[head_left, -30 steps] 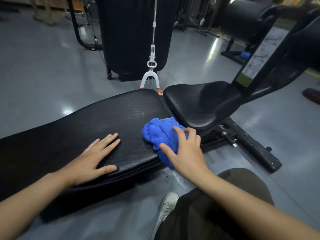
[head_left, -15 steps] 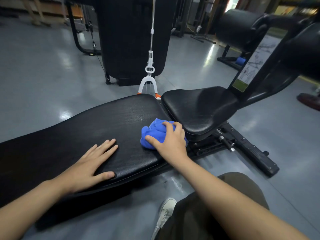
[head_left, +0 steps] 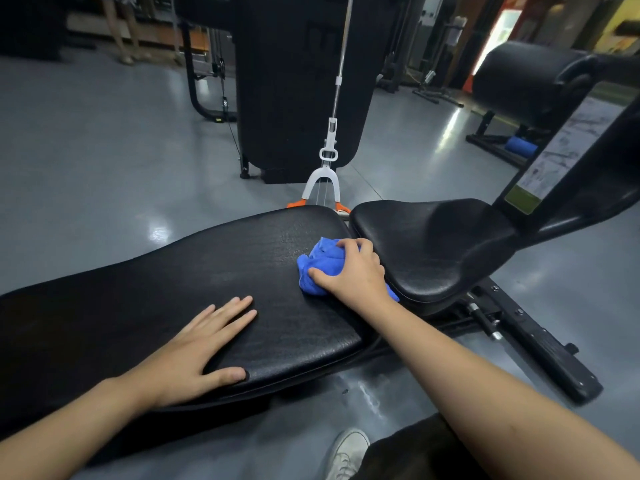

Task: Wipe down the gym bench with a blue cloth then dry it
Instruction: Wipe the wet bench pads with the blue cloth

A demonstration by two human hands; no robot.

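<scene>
Left hand (head_left: pixel 204 348): flat, fingers spread, palm down on near edge of gym bench (head_left: pixel 173 289). Right hand (head_left: pixel 353 271): closed over bunched blue cloth (head_left: pixel 317 263), pressed at right end of back pad, beside seat pad (head_left: pixel 433 244). Beyond: cable handle (head_left: pixel 323 181).

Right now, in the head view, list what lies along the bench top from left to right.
left hand flat on the long back pad → blue cloth → right hand pressing the cloth → seat pad
</scene>
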